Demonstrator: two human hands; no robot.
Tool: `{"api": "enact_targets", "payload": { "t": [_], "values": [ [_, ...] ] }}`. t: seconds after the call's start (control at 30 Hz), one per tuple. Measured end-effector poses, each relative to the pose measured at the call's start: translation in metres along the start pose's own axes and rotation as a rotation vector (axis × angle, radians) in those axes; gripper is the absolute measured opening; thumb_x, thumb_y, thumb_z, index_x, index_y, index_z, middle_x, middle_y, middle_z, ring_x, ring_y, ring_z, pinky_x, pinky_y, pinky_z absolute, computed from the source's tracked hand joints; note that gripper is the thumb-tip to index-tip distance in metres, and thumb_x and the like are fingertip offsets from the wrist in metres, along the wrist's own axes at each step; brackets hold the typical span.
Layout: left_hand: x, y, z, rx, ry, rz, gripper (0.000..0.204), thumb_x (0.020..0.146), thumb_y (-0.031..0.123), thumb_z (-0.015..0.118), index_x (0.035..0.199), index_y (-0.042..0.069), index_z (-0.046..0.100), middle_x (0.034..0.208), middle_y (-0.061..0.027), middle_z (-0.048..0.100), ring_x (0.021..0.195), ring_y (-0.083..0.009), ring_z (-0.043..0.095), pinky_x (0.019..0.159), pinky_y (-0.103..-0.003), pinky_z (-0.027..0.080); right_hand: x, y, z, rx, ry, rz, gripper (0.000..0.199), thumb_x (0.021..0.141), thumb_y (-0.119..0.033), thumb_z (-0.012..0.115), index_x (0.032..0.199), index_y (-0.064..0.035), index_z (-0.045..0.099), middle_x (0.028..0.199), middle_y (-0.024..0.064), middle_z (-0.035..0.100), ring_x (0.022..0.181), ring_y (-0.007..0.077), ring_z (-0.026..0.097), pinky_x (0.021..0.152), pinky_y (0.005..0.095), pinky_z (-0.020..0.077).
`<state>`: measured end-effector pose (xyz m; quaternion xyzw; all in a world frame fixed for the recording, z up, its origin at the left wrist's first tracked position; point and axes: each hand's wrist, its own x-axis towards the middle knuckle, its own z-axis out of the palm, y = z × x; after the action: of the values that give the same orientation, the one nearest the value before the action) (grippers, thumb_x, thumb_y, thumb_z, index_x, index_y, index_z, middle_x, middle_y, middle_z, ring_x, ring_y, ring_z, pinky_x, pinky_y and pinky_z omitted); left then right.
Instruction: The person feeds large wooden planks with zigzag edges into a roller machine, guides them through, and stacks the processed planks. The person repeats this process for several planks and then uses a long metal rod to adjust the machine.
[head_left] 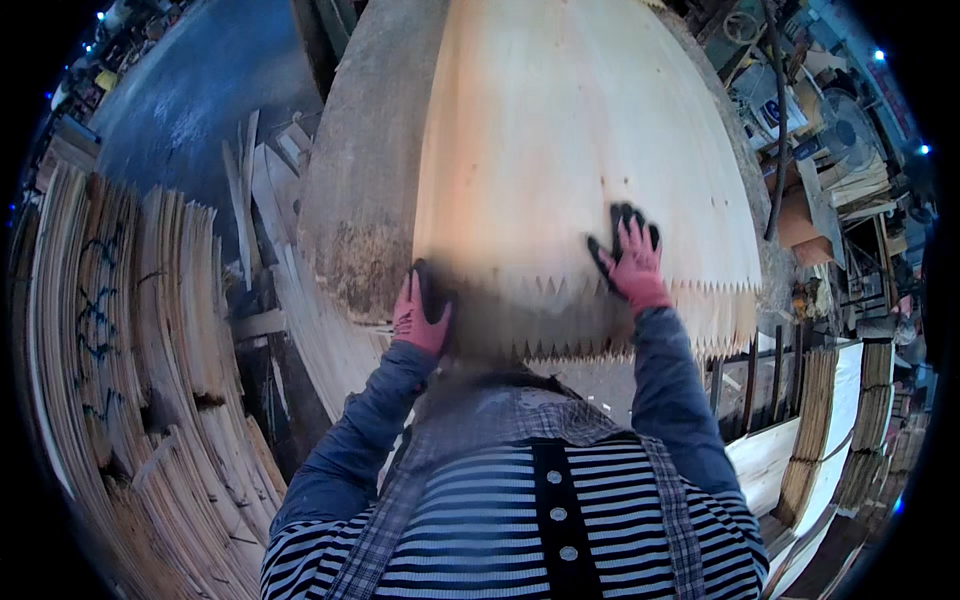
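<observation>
A pale wood veneer sheet (580,130) with a jagged, saw-toothed near edge lies on the worn table (365,190). Below its teeth, a second toothed edge of veneer (715,315) shows. My right hand (632,258), in a pink glove with dark fingertips, rests on the sheet near its toothed edge, fingers spread. At the sheet's near left corner is my left hand (422,312) in a matching glove, thumb apart from the fingers. Its fingertips are partly blurred, and whether they touch the veneer is hard to see. Neither hand visibly grips anything.
Tall stacks of veneer sheets (110,330) stand to my left, with loose strips (310,320) between them and the table. More bundled sheets (810,430) are at the right. Beyond them are a fan (845,130) and a cardboard box (803,225).
</observation>
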<state>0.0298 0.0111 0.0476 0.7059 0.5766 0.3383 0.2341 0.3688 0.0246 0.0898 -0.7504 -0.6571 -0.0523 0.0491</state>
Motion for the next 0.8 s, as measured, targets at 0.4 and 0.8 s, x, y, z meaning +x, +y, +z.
{"api": "enact_targets", "payload": {
  "t": [0.4, 0.8],
  "values": [
    [0.013, -0.045, 0.021, -0.222, -0.017, -0.306, 0.08, 0.064, 0.018, 0.069, 0.129, 0.008, 0.023, 0.107, -0.0117, 0.05, 0.094, -0.0232, 0.051, 0.081, -0.031, 0.041, 0.066, -0.031, -0.013, 0.072, -0.122, -0.018, 0.07, 0.073, -0.051, 0.046, 0.126, -0.0068, 0.032, 0.133, 0.0117, 0.025, 0.122, 0.0288, 0.021, 0.1, 0.0465, 0.0113],
    [0.04, 0.057, -0.03, -0.117, -0.153, -0.327, 0.042, 0.07, 0.015, 0.062, 0.107, 0.001, 0.051, 0.101, -0.015, 0.053, 0.091, -0.0243, 0.053, 0.077, -0.032, 0.043, 0.283, 0.005, 0.017, 0.124, 0.004, 0.071, 0.072, 0.076, -0.057, 0.036, 0.127, -0.0057, 0.029, 0.134, 0.0092, 0.023, 0.124, 0.0261, 0.018, 0.101, 0.0451, 0.0076]
  ]
}}
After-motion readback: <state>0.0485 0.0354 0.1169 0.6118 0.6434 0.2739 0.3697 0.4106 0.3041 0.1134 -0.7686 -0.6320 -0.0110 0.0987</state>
